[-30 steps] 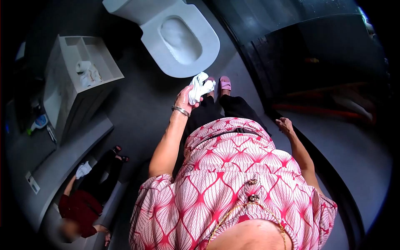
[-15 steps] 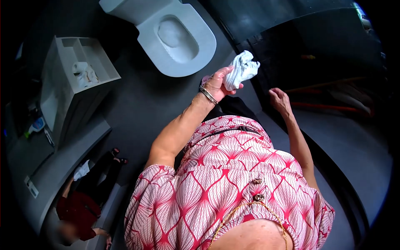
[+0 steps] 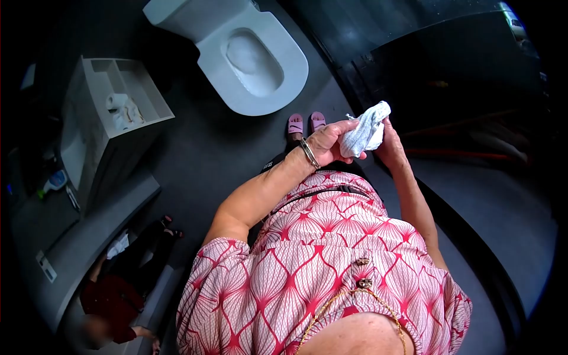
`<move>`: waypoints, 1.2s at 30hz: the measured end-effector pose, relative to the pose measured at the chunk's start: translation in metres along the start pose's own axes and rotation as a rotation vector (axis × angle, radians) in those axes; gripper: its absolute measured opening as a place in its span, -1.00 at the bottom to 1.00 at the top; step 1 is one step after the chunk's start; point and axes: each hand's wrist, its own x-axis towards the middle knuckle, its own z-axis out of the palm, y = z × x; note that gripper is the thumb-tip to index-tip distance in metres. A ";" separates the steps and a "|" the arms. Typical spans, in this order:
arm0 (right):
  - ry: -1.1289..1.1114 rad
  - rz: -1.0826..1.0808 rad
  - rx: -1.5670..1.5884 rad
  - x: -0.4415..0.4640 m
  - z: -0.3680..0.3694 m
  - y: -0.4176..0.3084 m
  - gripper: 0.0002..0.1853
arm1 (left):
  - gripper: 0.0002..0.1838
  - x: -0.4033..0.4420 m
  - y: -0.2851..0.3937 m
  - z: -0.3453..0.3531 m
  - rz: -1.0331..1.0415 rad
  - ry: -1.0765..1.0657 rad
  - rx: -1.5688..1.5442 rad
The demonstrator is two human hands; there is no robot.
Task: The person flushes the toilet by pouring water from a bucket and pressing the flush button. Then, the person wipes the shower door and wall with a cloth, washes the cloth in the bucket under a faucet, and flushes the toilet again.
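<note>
A crumpled white cloth [image 3: 364, 131] is held in front of my body, beyond the waist. My left hand [image 3: 336, 144], with metal bangles at the wrist, is closed on the cloth's left side, thumb on top. At the cloth's right edge, my right hand [image 3: 389, 147] grips it, though most of its fingers are hidden behind the fabric. Past my left hand, the white toilet [image 3: 284, 83] stands with its seat lid raised.
On the left stands a white cabinet with an open-topped tray [image 3: 155, 103] holding a toilet roll [image 3: 116, 102]. A spray bottle [image 3: 56, 180] is beside it. A mirror or reflective panel shows a person in dark red [image 3: 109, 296]. A dark glass panel [image 3: 378, 23] is at the upper right.
My left hand has brought the cloth rightward and nearer my body. My right hand, apart from it before, has come up to meet the cloth. My slippered feet now show.
</note>
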 end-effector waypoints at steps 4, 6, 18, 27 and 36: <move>-0.014 -0.039 0.080 0.002 0.001 0.000 -0.47 | -0.62 0.001 0.003 0.002 0.004 0.002 0.067; 0.005 -0.047 0.112 0.003 0.000 0.003 -0.47 | -0.61 0.000 0.003 0.002 0.002 0.012 0.080; -0.005 -0.096 0.178 0.006 -0.011 0.006 -0.42 | -0.63 0.008 -0.003 -0.006 0.051 0.037 0.018; -0.020 -0.132 0.134 0.010 -0.014 0.006 -0.40 | -0.59 0.005 -0.001 0.001 0.076 0.055 0.046; 0.065 -0.297 0.115 0.014 -0.024 0.007 -0.55 | -0.58 0.007 -0.003 -0.003 0.062 0.055 0.046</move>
